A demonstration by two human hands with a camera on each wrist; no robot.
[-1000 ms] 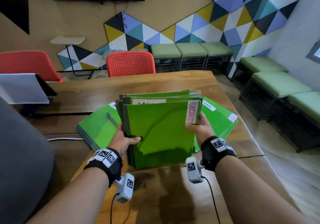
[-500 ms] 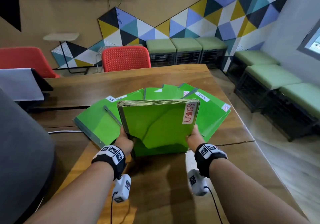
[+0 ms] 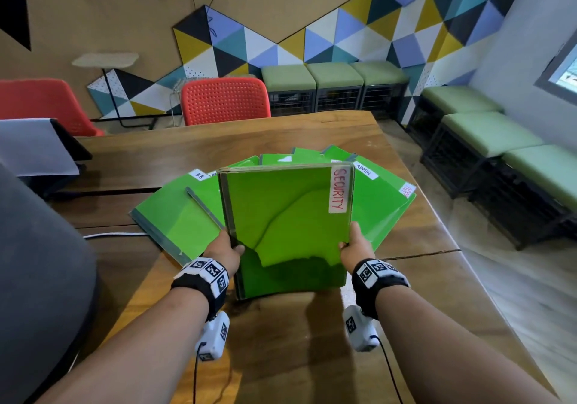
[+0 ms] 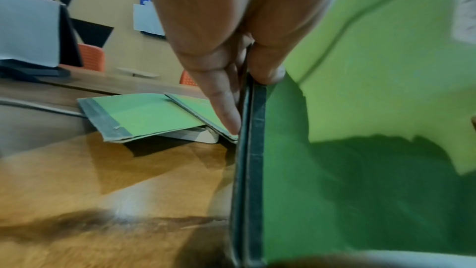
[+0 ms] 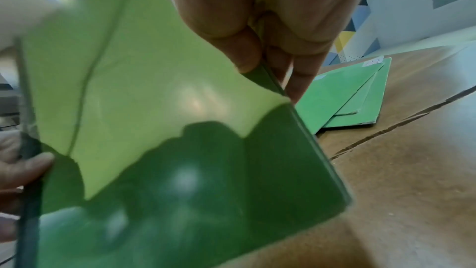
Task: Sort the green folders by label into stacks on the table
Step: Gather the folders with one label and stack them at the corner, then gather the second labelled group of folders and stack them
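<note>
I hold a thick stack of green folders (image 3: 287, 225) upright on its lower edge on the wooden table (image 3: 281, 357); the front one bears a SECURITY label (image 3: 339, 190). My left hand (image 3: 223, 249) grips the stack's dark spine edge (image 4: 251, 150), thumb in front and fingers behind. My right hand (image 3: 356, 246) pinches the opposite edge (image 5: 268, 80). Behind the stack, more green folders lie fanned flat: one marked HR (image 3: 175, 213) to the left, ADMIN ones (image 3: 379, 204) to the right.
A red chair (image 3: 224, 101) stands at the table's far side, another red chair (image 3: 40, 104) at the left. A covered dark monitor (image 3: 37, 147) and a white cable (image 3: 115, 235) sit at the left. Green stools (image 3: 487, 132) line the right. A grey chair back (image 3: 40, 278) fills the near left.
The folder stack has come down toward me and now stands lower on the table; both hands slid down its sides. The fanned folders behind show more.
</note>
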